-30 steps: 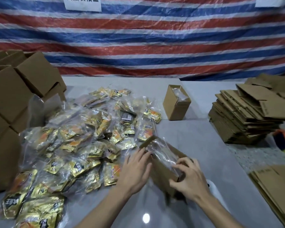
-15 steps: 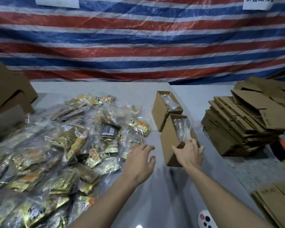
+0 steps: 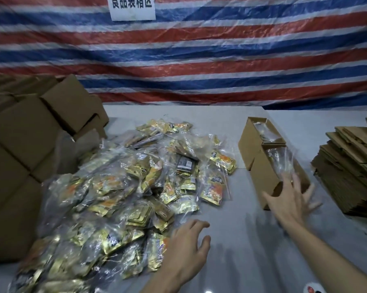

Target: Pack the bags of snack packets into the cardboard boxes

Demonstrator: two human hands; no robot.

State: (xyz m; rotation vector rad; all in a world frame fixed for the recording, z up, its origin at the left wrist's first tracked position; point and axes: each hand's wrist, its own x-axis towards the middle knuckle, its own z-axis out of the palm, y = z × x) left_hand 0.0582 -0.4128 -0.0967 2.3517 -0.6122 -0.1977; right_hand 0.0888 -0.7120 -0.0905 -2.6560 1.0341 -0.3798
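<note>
A heap of clear bags of gold and orange snack packets [image 3: 123,197] covers the left and middle of the grey table. Two small open cardboard boxes stand side by side at the right: the nearer box [image 3: 267,174] with a clear bag inside, and the farther box [image 3: 256,132], also filled. My right hand [image 3: 292,201] hovers blurred at the nearer box's front corner, fingers spread and holding nothing. My left hand [image 3: 186,252] hangs over the table beside the near edge of the heap, fingers loosely bent, empty.
Closed cardboard boxes [image 3: 24,144] are stacked at the left. A pile of flattened cartons [image 3: 351,172] lies at the right edge. A striped tarpaulin [image 3: 199,60] with a white sign hangs behind the table [image 3: 241,240]. A small white object [image 3: 313,289] shows at the bottom right.
My right hand set the filled box beside the farther box and has come off it, fingers spread. My left hand drew back toward the heap. The view swung left.
</note>
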